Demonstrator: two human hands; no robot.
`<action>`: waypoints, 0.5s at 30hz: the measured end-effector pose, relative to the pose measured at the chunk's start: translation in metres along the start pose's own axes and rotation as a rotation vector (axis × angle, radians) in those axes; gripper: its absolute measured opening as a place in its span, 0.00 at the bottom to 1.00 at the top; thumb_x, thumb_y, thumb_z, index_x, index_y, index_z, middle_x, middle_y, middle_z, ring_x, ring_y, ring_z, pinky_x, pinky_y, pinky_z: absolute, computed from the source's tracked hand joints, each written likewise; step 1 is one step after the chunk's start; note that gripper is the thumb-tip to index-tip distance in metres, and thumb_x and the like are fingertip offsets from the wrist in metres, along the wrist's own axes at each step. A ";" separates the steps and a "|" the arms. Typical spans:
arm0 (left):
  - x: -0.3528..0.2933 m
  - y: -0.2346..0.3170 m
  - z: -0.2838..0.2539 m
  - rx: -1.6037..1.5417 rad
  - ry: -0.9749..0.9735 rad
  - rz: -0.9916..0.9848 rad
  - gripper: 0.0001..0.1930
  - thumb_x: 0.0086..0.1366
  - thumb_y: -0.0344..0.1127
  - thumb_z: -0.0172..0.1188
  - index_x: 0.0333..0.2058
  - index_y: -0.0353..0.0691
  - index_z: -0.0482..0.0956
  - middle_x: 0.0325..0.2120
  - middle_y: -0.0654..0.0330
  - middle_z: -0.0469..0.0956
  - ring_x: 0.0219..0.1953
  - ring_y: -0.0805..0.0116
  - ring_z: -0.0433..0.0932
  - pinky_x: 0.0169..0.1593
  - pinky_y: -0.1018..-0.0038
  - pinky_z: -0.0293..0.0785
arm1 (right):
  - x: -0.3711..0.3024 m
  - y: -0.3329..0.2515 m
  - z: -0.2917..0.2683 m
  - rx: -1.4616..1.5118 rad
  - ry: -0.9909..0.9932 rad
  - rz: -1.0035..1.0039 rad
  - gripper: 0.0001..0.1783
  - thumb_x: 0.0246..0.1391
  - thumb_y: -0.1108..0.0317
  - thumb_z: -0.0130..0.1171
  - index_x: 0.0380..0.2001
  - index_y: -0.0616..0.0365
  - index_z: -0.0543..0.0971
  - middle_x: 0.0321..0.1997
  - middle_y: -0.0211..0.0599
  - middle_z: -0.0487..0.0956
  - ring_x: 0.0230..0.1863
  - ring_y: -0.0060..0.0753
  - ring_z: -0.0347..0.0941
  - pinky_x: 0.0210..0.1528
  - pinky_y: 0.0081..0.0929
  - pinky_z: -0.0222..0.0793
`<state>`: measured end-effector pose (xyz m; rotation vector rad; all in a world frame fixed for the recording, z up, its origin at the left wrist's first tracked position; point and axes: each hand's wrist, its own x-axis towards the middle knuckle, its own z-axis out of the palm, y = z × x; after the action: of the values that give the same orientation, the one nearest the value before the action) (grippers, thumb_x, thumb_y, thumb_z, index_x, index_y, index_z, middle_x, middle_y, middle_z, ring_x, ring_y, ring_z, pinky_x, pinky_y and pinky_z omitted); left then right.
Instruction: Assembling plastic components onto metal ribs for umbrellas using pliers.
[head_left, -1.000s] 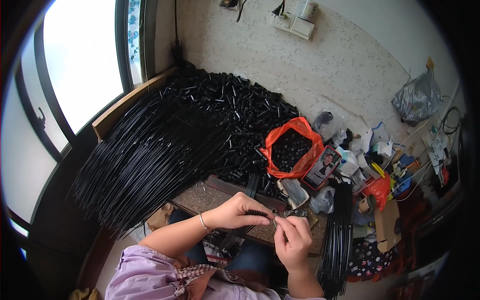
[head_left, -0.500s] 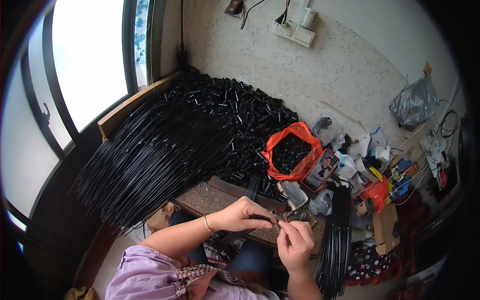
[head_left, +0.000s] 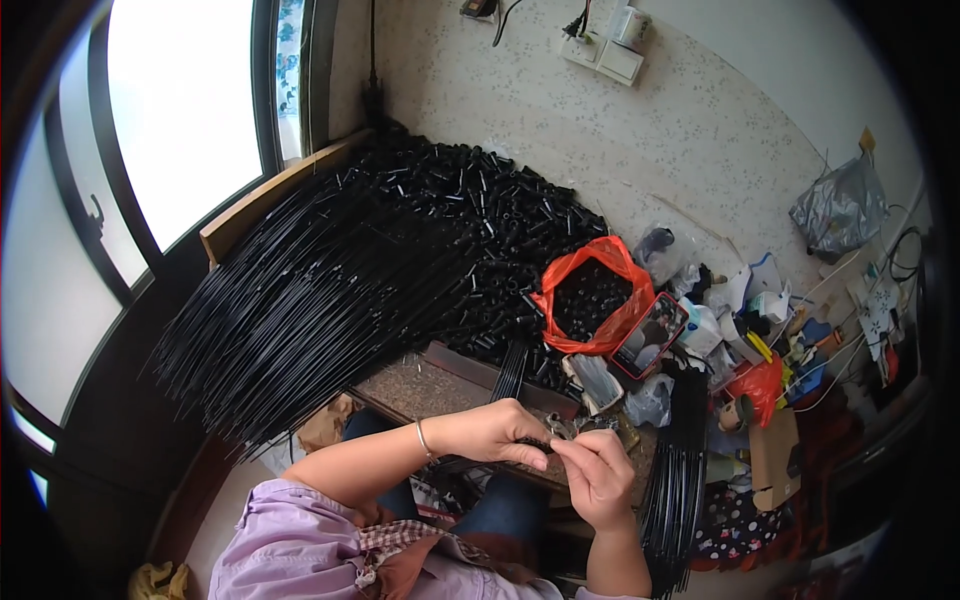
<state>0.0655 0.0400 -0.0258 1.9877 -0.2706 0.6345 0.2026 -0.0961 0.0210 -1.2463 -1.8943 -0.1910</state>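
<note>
My left hand [head_left: 500,432], with a bangle at its wrist, is closed over a bundle of thin black rods [head_left: 512,368]. The rods stick out beyond the hand onto the bench, and more dark strands show below the wrist. My right hand [head_left: 598,472] is closed, its thumb and forefinger pinched together at the left hand's fingertips. Whatever lies between those fingertips is too small and covered to make out. Just beyond the hands, a small metal fixture [head_left: 562,427] sits at the edge of the bench [head_left: 410,388].
Long black rods [head_left: 290,310] cover the left, beside a heap of short black tubes [head_left: 480,200]. An orange plastic bag [head_left: 640,275] holds small black parts. A phone [head_left: 650,335] leans by it. More black rods [head_left: 675,490] hang at right, near clutter and a cardboard box [head_left: 775,460].
Both hands have shifted slightly right and stay together. The row of black pieces seen under my left thumb is now mostly covered. The phone's picture has changed.
</note>
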 end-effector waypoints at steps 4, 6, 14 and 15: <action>0.000 -0.001 -0.004 0.037 -0.109 -0.057 0.18 0.57 0.44 0.58 0.36 0.32 0.76 0.26 0.52 0.77 0.29 0.58 0.77 0.32 0.71 0.72 | 0.009 0.001 0.002 0.129 -0.013 -0.016 0.14 0.40 0.80 0.60 0.34 0.58 0.77 0.28 0.34 0.72 0.27 0.36 0.69 0.29 0.28 0.67; -0.001 -0.001 -0.004 0.022 -0.135 -0.091 0.18 0.57 0.44 0.58 0.35 0.31 0.76 0.26 0.52 0.77 0.28 0.58 0.77 0.32 0.70 0.72 | 0.008 0.005 0.001 0.122 -0.031 0.021 0.13 0.40 0.80 0.60 0.34 0.59 0.77 0.28 0.35 0.72 0.27 0.36 0.69 0.30 0.29 0.67; -0.002 0.000 -0.009 0.000 -0.055 -0.017 0.22 0.56 0.47 0.58 0.40 0.34 0.76 0.25 0.47 0.76 0.27 0.52 0.76 0.30 0.70 0.72 | 0.013 0.007 0.001 0.091 -0.051 0.008 0.12 0.40 0.80 0.60 0.33 0.60 0.77 0.27 0.36 0.73 0.27 0.36 0.69 0.30 0.29 0.67; -0.002 0.001 -0.009 -0.001 -0.054 -0.018 0.22 0.56 0.47 0.58 0.40 0.34 0.76 0.25 0.47 0.76 0.27 0.52 0.76 0.30 0.70 0.72 | 0.016 0.006 0.002 0.107 -0.037 -0.004 0.12 0.41 0.80 0.59 0.33 0.61 0.76 0.27 0.37 0.73 0.27 0.36 0.69 0.30 0.28 0.66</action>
<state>0.0606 0.0469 -0.0226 2.0058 -0.2855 0.5694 0.2041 -0.0810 0.0298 -1.1821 -1.9131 -0.0678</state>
